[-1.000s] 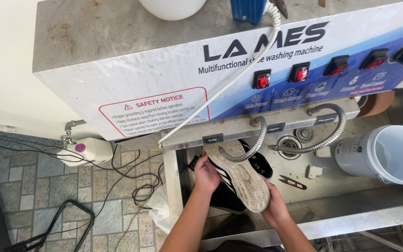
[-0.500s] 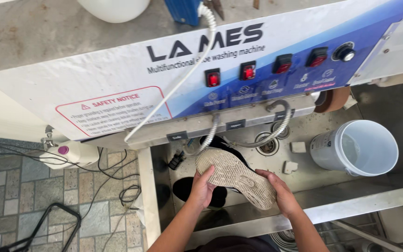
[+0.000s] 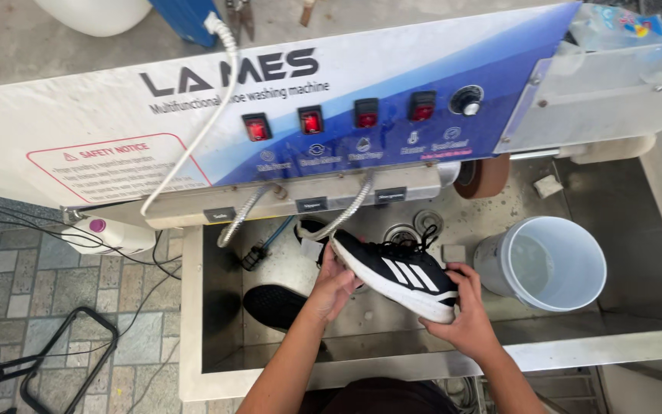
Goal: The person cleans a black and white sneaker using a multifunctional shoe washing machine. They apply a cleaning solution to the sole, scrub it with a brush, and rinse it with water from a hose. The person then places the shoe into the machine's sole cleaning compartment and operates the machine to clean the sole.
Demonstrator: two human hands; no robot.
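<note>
Black sneaker (image 3: 396, 270), held side-up at frame centre by both hands (image 3: 333, 285) (image 3: 465, 318) closed on heel and toe, is being inspected over the steel sink (image 3: 216, 322); turning calls for a firm grip.

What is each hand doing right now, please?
Left hand: closed on the heel of the black sneaker.
Right hand: closed on the sneaker's toe.

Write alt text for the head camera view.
Both hands, left hand and right hand, hold a black sneaker with white stripes over a steel sink. A second black shoe lies in the basin, a white bucket to the right.
</note>
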